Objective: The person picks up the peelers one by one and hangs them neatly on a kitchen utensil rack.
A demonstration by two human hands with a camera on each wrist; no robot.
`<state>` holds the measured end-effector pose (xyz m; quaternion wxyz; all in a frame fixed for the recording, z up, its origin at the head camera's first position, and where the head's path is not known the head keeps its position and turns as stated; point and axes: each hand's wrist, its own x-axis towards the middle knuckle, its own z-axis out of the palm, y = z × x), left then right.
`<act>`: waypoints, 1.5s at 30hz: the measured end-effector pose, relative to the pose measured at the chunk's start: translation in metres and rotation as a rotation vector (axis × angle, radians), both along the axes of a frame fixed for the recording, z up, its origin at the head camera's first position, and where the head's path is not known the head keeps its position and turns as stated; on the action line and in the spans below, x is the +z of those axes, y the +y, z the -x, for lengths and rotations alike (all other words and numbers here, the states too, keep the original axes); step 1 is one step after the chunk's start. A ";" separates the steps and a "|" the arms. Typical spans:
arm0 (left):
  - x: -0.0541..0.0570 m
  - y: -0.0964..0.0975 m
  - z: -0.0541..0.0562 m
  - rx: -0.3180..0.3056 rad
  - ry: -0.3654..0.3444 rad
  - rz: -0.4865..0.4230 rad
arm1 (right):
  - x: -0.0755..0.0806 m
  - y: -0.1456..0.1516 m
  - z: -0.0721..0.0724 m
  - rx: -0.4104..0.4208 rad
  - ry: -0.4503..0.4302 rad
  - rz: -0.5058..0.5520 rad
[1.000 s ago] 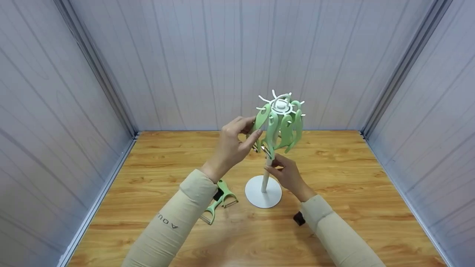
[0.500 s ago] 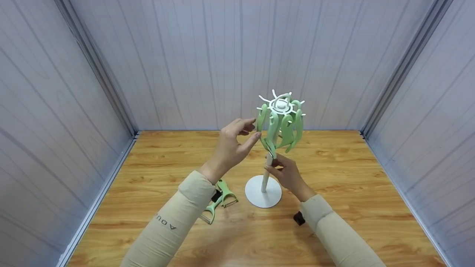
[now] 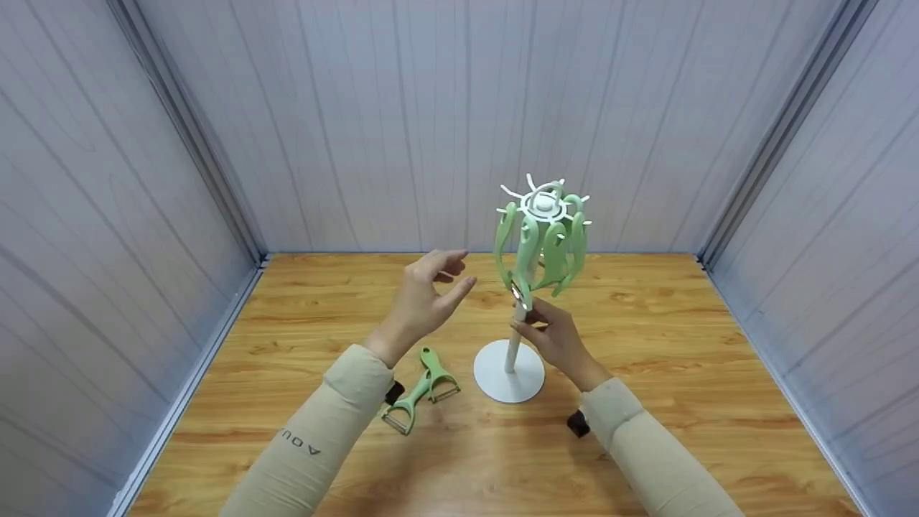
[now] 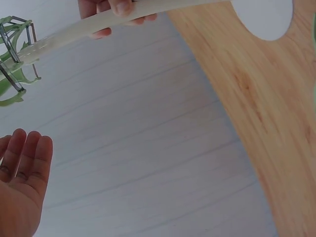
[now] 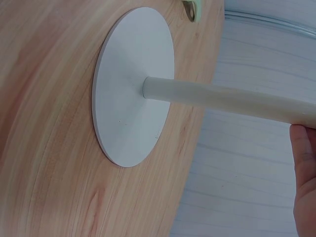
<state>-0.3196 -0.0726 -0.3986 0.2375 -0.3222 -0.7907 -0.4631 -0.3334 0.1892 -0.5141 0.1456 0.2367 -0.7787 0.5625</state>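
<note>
A white stand [image 3: 511, 337] rises near the middle of the wooden table [image 3: 646, 337]: a flat round base [image 3: 502, 380], a slim pale pole [image 5: 232, 101], and at the top a spoked white ring [image 3: 543, 201] with short hooks. Several pale green peelers [image 3: 546, 248] hang from those hooks, handles up, their metal blade heads clustered low beside the pole. The handles are smooth, curved plastic with a teardrop outline.

The right hand [image 3: 556, 337] grips the pole just under the hanging blades, fingers and thumb wrapped around it. The left hand [image 3: 423, 294] hovers to the left of the stand, apart from it, its grip released: fingers loosely spread and holding nothing.

Two more green peelers [image 3: 423, 391] lie flat on the table, left of the base and just beside the left sleeve [image 3: 323, 438], one partly crossing the other.

The left wrist view shows only fingertips of the left hand at its lower left edge, the pole crossing the top, and a few blade heads cut off at the left border. The right wrist view shows the base and pole clearly, but just an edge of the right hand. A small dark object [image 3: 578, 424] by the right sleeve [image 3: 646, 452] is too small to identify.

The table has a warm, glossy wood grain; pale grey panelled walls [image 3: 359, 108] enclose it on three sides.
</note>
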 end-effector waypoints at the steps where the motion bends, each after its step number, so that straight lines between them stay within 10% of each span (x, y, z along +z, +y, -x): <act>1: -0.003 -0.002 0.000 0.005 -0.005 0.005 | 0.000 0.000 0.000 0.003 -0.004 0.005; 22: -0.064 -0.035 -0.005 0.080 -0.179 0.183 | 0.001 0.001 0.000 0.012 -0.010 0.008; 45: -0.129 -0.051 -0.007 0.246 -0.541 0.286 | 0.001 0.001 -0.001 0.000 -0.018 -0.012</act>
